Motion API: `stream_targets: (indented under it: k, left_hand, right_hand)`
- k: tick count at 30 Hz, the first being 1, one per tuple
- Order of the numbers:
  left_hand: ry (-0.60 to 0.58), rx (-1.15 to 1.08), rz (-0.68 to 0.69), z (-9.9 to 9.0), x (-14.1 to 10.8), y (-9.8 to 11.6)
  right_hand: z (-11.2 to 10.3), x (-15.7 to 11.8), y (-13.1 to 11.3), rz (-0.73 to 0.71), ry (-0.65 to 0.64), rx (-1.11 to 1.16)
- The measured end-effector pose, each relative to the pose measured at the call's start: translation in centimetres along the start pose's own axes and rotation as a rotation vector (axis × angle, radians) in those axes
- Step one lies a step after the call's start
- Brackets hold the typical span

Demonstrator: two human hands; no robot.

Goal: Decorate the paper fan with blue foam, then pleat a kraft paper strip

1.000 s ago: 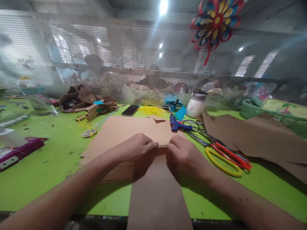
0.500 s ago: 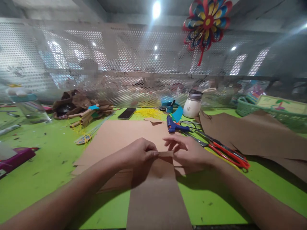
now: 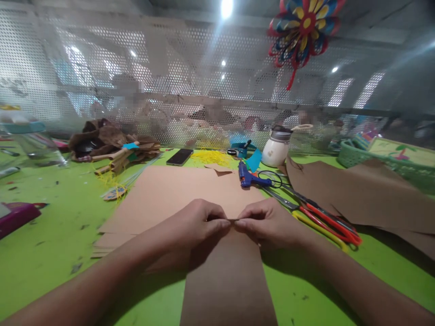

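A long strip of brown kraft paper (image 3: 229,280) runs from the table's near edge up to my two hands. Its far edge is pinched between thumb and fingers of my left hand (image 3: 205,222). My right hand (image 3: 265,222) pinches the same edge, thumb tip close to the other thumb. Only a thin dark line of the edge shows between them; how it is folded there is hidden. Beneath and beyond my hands lies a stack of larger kraft paper sheets (image 3: 170,188), with a small brown paper scrap (image 3: 219,170) on top.
Right of the stack are a blue glue gun (image 3: 247,177), scissors with red handles (image 3: 335,226) and yellow-handled scissors (image 3: 319,231). A white bottle (image 3: 276,149), phone (image 3: 180,156) and yellow paper shreds (image 3: 210,157) stand farther back. Dark brown paper (image 3: 353,194) and a green basket (image 3: 377,163) occupy the right.
My right hand's fingers, spread before, have closed onto the strip's edge near my left thumb. The raised flap between my hands now shows only as a thin line. The view has shifted slightly.
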State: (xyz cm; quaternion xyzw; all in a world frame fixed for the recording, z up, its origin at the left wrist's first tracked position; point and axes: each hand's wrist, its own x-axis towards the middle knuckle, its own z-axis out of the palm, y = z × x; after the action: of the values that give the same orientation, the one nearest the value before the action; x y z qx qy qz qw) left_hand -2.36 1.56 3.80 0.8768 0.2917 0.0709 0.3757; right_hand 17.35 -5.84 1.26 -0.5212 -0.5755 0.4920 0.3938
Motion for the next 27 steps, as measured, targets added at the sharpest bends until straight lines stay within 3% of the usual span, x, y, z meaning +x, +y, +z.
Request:
stream_targets:
  k: [4,8,12,19,23,27]
  left_hand:
    - [-0.083,-0.093,-0.042,-0.3,-0.1,-0.7]
    - [0.0,0.02,-0.012,0.1,-0.3,-0.9]
    - [0.056,0.114,-0.017,0.3,-0.5,-0.6]
    - [0.012,0.088,0.0,0.3,-0.1,-0.6]
    - [-0.001,0.077,0.025,0.0,0.0,-0.3]
    - [-0.092,0.042,0.048,-0.8,0.0,0.0]
  right_hand:
    - [0.0,-0.1,0.0,0.002,0.062,0.003]
    - [-0.1,0.0,0.0,0.006,0.07,-0.007]
    - [-0.2,0.1,-0.3,-0.026,0.089,-0.175]
    - [0.1,0.2,-0.6,-0.318,0.041,-0.371]
    - [0.1,0.3,-0.3,-0.295,0.079,-0.3]
    - [-0.1,0.6,0.5,-0.144,0.081,-0.087]
